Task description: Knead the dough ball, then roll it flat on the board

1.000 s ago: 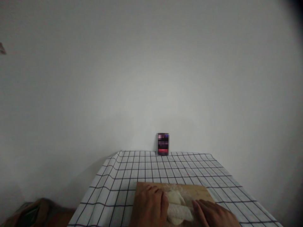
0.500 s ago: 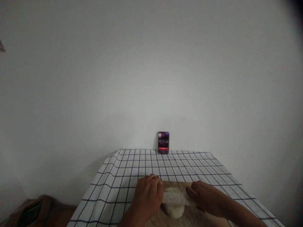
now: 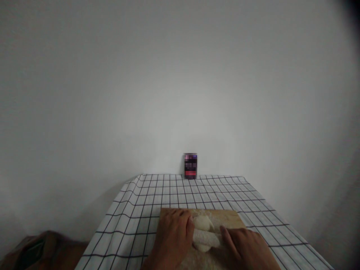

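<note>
Dough (image 3: pixel 203 222) on board (image 3: pixel 226 216), between left hand (image 3: pixel 174 233) and right hand (image 3: pixel 247 245), nearer left. Rolling pin (image 3: pixel 206 238) lies across it, long axis side-to-side. Hands apart, over pin's ends; grip hidden, can't tell.

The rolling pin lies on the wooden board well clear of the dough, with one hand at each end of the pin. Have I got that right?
Not quite: the head view shows the rolling pin lying across the dough, which shows on both its far and near sides. The wooden board and the hand at each end are as you say.
</note>
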`<state>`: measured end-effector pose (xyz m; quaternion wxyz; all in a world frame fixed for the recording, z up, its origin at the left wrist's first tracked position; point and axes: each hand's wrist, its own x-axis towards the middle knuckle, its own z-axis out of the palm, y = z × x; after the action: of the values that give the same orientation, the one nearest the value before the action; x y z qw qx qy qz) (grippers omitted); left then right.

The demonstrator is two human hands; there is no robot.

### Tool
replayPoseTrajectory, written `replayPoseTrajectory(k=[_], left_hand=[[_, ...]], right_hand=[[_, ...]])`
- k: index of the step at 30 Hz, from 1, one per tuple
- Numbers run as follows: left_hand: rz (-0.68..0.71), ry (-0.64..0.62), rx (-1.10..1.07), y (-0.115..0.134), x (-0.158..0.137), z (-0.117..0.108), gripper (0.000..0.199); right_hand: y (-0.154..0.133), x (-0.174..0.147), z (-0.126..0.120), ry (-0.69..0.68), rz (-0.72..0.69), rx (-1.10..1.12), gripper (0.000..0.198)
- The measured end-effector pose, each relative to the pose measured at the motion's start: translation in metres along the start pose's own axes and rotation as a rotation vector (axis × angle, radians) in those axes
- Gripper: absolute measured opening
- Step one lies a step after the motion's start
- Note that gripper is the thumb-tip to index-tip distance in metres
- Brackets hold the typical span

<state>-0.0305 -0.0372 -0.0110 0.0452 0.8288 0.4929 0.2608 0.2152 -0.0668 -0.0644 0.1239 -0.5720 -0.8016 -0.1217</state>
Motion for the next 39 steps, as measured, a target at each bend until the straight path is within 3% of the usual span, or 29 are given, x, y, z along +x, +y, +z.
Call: replayPoseTrajectory(k=[2, 8, 16, 20, 23, 30, 35, 39], left_hand=[[-0.016, -0.049, 0.002, -0.003, 0.005, 0.000, 0.031], [-0.032, -0.053, 0.007, -0.007, 0.017, -0.001, 0.030], [-0.019, -0.058, 0.065, 0.000, 0.010, -0.004, 0.032], [0.013, -0.047, 0.060, 0.002, 0.004, -0.002, 0.033], [0.016, -0.021, 0.056, 0.003, -0.002, -0.001, 0.035], [0.017, -0.025, -0.027, 0.002, -0.011, -0.002, 0.032], [0.015, -0.023, -0.019, 0.002, -0.007, -0.003, 0.032], [0.004, -0.041, 0.055, 0.003, -0.002, -0.003, 0.033]], right_hand=[[0.004, 0.015, -0.014, -0.161, -0.145, -0.124, 0.028], [0.011, 0.047, -0.039, -0.233, -0.177, -0.118, 0.015], [-0.006, 0.016, -0.032, -0.204, 0.035, -0.030, 0.024], [-0.017, 0.009, -0.042, -0.211, 0.195, 0.076, 0.053], [-0.026, 0.005, -0.051, -0.201, 0.246, 0.128, 0.060], [-0.030, 0.001, -0.059, -0.251, 0.190, 0.087, 0.054], [-0.011, 0.021, -0.052, -0.368, 0.049, -0.041, 0.031], [0.000, 0.038, -0.049, -0.408, 0.041, -0.026, 0.035]])
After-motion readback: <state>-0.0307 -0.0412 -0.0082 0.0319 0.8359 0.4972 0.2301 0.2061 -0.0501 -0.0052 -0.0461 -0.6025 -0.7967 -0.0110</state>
